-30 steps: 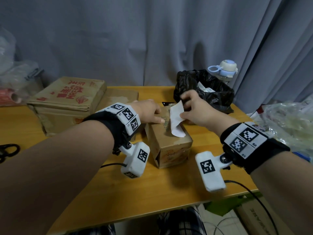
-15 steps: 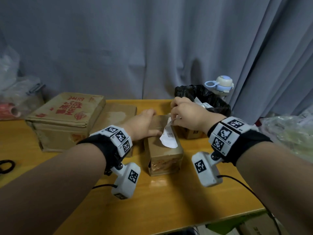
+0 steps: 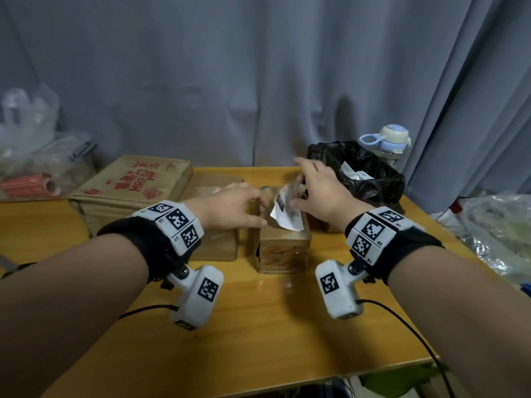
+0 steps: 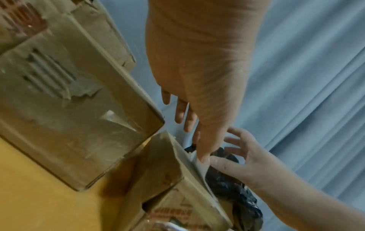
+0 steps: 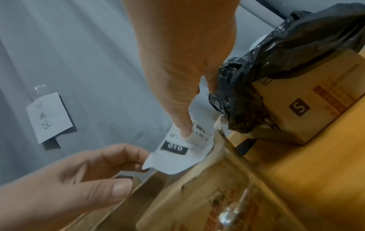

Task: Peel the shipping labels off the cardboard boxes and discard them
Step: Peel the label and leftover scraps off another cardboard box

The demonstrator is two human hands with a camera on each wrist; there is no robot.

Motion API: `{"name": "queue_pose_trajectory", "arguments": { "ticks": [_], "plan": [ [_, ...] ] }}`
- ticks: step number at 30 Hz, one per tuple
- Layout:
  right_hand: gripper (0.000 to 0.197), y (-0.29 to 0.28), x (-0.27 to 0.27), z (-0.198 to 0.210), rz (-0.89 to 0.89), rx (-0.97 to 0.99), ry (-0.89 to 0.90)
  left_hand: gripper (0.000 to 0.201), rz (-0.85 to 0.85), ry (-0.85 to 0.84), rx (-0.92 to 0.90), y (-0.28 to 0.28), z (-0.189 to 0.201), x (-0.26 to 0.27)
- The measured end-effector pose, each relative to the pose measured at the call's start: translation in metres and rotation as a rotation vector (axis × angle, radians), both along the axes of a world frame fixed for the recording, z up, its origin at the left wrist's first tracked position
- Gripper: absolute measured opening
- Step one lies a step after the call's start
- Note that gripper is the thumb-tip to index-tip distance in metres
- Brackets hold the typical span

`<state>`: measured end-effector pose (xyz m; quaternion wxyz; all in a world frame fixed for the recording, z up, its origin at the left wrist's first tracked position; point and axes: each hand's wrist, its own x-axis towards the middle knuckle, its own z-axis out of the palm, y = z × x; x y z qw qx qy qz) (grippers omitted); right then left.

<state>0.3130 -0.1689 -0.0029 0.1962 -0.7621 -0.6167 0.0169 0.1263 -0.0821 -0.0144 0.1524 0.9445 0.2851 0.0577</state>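
Note:
A small cardboard box (image 3: 283,248) stands mid-table. Its white shipping label (image 3: 287,218) curls up from the top, still stuck along the far edge. My left hand (image 3: 238,208) rests on the box's left top edge, its fingertips beside the label's loose corner (image 5: 150,162). My right hand (image 3: 319,191) hovers over the box with fingers spread (image 4: 237,140). Its thumb (image 5: 183,125) presses on the printed face of the label. The label's underside is hidden.
A black rubbish bag (image 3: 367,173) holding peeled labels sits back right, draped over a box with an S mark (image 5: 298,109). Back left are a large red-printed box (image 3: 132,185) and a flat box (image 3: 212,196). A bottle (image 3: 385,139) and plastic bags flank the table (image 3: 258,326).
My right hand pinched the label before; its fingers are now spread, with only the thumb on the label. The left hand has stayed on the box.

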Motion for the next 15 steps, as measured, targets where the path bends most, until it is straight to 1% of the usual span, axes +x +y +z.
{"name": "queue_pose_trajectory", "arguments": {
  "ticks": [1, 3, 4, 6, 7, 9, 11, 13, 15],
  "plan": [
    [0.074, -0.001, -0.002, 0.001, -0.011, 0.03, -0.005, 0.046, 0.01, -0.024, 0.014, -0.005, 0.001, -0.003],
    [0.056, -0.004, -0.003, 0.002, -0.022, 0.115, 0.003, 0.059, 0.05, -0.127, 0.08, -0.015, 0.004, -0.007],
    [0.045, -0.006, -0.003, 0.002, -0.009, 0.134, 0.008, 0.064, 0.046, -0.17, 0.155, -0.019, 0.007, -0.008],
    [0.034, -0.009, -0.003, 0.0, 0.057, 0.073, 0.003, 0.069, -0.046, -0.155, 0.372, -0.024, 0.009, -0.008],
    [0.033, -0.012, -0.002, -0.001, 0.092, 0.008, -0.005, 0.068, -0.106, -0.111, 0.464, -0.025, 0.009, -0.007],
    [0.043, -0.016, -0.002, -0.005, 0.129, -0.12, -0.015, 0.06, -0.163, 0.007, 0.579, -0.026, 0.007, -0.001],
    [0.058, -0.021, -0.002, -0.008, 0.123, -0.202, 0.009, 0.046, -0.174, 0.075, 0.656, -0.029, 0.006, 0.008],
    [0.072, -0.024, 0.0, -0.012, 0.11, -0.27, 0.032, 0.025, -0.246, 0.082, 0.754, -0.033, 0.005, 0.015],
    [0.081, -0.025, 0.001, -0.014, 0.099, -0.315, 0.063, 0.006, -0.333, 0.085, 0.841, -0.037, 0.003, 0.021]
  ]
}}
